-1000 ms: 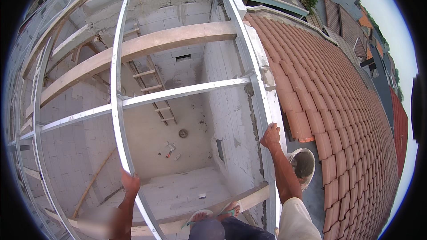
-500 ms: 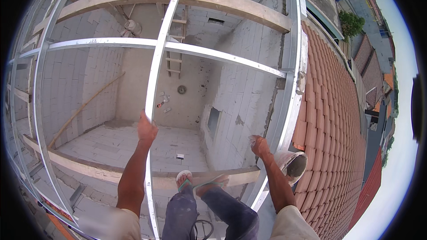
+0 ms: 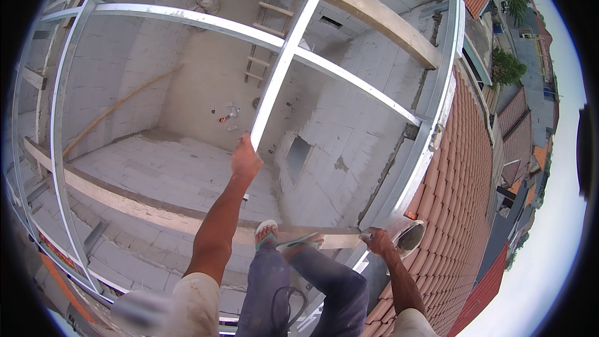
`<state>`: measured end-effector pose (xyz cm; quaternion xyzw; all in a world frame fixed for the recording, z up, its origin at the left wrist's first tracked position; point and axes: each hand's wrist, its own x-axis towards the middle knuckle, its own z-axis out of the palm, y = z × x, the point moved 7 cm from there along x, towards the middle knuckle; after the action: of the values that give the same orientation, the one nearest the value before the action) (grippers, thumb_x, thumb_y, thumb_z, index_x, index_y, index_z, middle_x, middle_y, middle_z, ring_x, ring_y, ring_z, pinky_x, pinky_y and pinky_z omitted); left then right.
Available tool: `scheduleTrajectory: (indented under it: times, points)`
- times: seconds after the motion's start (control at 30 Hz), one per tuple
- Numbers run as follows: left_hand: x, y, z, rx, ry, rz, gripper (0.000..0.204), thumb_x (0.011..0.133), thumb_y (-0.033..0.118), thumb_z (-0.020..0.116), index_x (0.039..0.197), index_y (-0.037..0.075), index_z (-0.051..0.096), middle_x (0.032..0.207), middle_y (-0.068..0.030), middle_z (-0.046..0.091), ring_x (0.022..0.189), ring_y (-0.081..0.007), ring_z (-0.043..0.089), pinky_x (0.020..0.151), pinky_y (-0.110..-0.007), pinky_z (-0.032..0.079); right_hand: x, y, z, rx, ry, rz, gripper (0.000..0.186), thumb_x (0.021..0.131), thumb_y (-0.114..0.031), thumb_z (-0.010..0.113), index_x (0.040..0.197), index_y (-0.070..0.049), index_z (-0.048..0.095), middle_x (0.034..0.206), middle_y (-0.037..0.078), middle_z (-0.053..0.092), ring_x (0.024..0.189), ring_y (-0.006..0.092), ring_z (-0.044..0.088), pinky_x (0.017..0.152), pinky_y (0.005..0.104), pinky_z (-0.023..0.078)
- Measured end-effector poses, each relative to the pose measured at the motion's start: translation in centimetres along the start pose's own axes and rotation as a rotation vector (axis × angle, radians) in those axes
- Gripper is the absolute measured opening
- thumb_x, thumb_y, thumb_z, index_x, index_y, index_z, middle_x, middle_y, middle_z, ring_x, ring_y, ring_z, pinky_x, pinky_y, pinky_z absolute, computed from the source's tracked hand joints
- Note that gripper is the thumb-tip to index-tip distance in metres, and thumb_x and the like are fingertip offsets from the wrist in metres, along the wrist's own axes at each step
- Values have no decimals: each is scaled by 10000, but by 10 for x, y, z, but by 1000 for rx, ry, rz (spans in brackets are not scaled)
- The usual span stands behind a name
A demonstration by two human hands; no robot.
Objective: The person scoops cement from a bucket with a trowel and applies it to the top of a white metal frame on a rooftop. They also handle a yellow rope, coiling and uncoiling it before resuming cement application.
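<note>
My left hand is closed round the long silver metal rail, which runs over the open room below. My right hand is closed at the right, holding a small greyish thing too small to name, beside a white bucket with grey material inside. My feet in flip-flops stand on the pale beam below my hands, and a dark cable loops by my legs.
Metal cross rails and a concrete beam span the block walls. Far down on the floor are a ladder and a bamboo pole leaning across. A tiled roof drops away at right.
My right hand has left the side rail and moved down beside the bucket. My left hand still grips its rail, higher in view. The view has turned and shifted.
</note>
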<state>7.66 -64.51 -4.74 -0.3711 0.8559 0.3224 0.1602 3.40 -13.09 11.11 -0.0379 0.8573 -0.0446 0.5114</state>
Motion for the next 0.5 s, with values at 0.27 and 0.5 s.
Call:
scheduleTrajectory:
  times: [0.27,0.5]
  points:
    - [-1,3,-4,-68,9,39,763,817,15,728,1468,31,331,1346,-265,534,1166,-456,622,983,-498,551,-125,71,-70,-165,89,156,543,831,-458,842,1188,-61,749,944,207,769,914,304,773,814,402,599]
    - [4,-8,-21,0,-36,-45,819,798,55,780,1482,39,330,1385,-258,521,1225,-431,599,1033,-471,533,-158,117,-139,-123,113,191,553,776,-280,885,1208,23,720,967,196,780,915,273,777,819,388,609]
